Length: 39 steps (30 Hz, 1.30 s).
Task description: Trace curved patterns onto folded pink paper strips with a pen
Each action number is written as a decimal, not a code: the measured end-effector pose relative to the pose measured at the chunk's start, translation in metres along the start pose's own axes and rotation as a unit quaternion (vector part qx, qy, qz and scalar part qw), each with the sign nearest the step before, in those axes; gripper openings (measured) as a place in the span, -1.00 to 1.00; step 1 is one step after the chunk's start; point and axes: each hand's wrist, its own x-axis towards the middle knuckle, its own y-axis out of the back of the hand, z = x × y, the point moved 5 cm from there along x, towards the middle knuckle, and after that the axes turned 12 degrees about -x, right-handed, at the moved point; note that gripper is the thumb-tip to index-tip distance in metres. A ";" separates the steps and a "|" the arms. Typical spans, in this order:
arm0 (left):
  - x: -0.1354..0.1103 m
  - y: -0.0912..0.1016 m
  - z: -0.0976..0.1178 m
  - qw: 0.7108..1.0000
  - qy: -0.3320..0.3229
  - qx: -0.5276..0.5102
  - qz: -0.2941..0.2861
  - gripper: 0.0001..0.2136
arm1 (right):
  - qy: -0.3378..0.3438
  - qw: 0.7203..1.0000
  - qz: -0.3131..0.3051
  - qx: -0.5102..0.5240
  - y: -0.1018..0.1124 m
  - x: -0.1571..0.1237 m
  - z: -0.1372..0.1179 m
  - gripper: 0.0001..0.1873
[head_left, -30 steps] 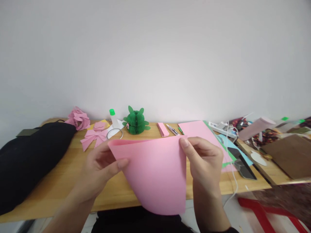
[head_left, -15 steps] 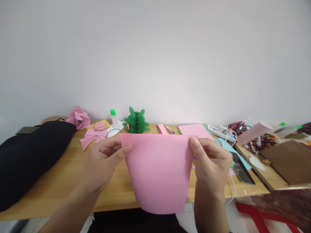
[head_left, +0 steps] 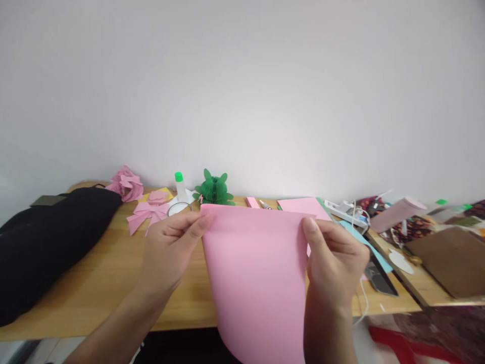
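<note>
A sheet of pink paper [head_left: 257, 273] hangs in front of me, its lower part curving down past the table's front edge. My left hand [head_left: 172, 247] pinches its upper left corner between thumb and fingers. At the upper right corner, my right hand [head_left: 335, 258] grips it the same way, thumb on the near side. Behind the sheet stands a green honeycomb paper figure [head_left: 214, 189] with leaf-shaped parts. The paper covers some of the table behind it.
On the wooden table [head_left: 109, 273] a black bag [head_left: 56, 242] lies at left. Pink paper bows [head_left: 147, 212], a green-capped glue bottle [head_left: 180, 186] and a marker [head_left: 264, 204] sit toward the wall. To the right are a power strip [head_left: 346, 211], a phone [head_left: 380, 275] and a brown board [head_left: 447, 260].
Both hands have shifted slightly right with the pink paper. Its lower end now hangs further down, out of the frame, and the top edge tilts a little down to the right.
</note>
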 end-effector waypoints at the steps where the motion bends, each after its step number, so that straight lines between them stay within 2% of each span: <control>1: 0.000 -0.001 0.000 1.000 -0.004 -0.003 -0.005 -0.91 | 0.000 1.000 0.004 0.002 0.001 0.000 0.001 -0.88; 5: 0.005 -0.010 0.002 0.998 0.021 -0.059 -0.031 -0.90 | -0.006 1.000 0.004 0.018 0.004 0.001 0.005 -0.88; 8: 0.007 -0.013 0.006 0.997 0.018 -0.080 -0.012 -0.86 | -0.012 1.000 -0.001 0.028 0.005 0.001 0.008 -0.90; 14: 0.004 -0.014 0.007 0.998 -0.005 -0.065 0.005 -0.87 | 0.001 0.999 0.033 -0.003 0.009 -0.003 0.006 -0.89; 19: 0.005 -0.013 0.006 0.998 -0.012 -0.060 0.006 -0.89 | 0.011 1.000 0.028 -0.007 0.009 -0.003 0.006 -0.91; 21: 0.006 -0.014 0.003 0.997 0.004 -0.071 -0.015 -0.87 | 0.014 1.000 0.027 0.000 0.008 -0.001 0.006 -0.90; 25: 0.002 -0.023 -0.011 0.990 0.067 -0.055 -0.113 -0.76 | -0.006 1.000 0.023 -0.002 0.006 0.000 0.009 -0.86; 29: -0.003 -0.022 -0.020 0.988 0.087 0.002 -0.126 -0.83 | -0.015 1.000 0.014 0.003 0.003 -0.001 0.011 -0.85; 34: 0.004 -0.012 -0.016 0.989 0.053 0.070 -0.119 -0.91 | -0.013 0.999 -0.022 0.026 -0.002 -0.002 0.012 -0.89; 39: 0.017 0.004 0.003 0.982 0.056 0.123 -0.130 -0.89 | 0.034 0.990 -0.140 0.008 -0.006 -0.010 0.010 -0.82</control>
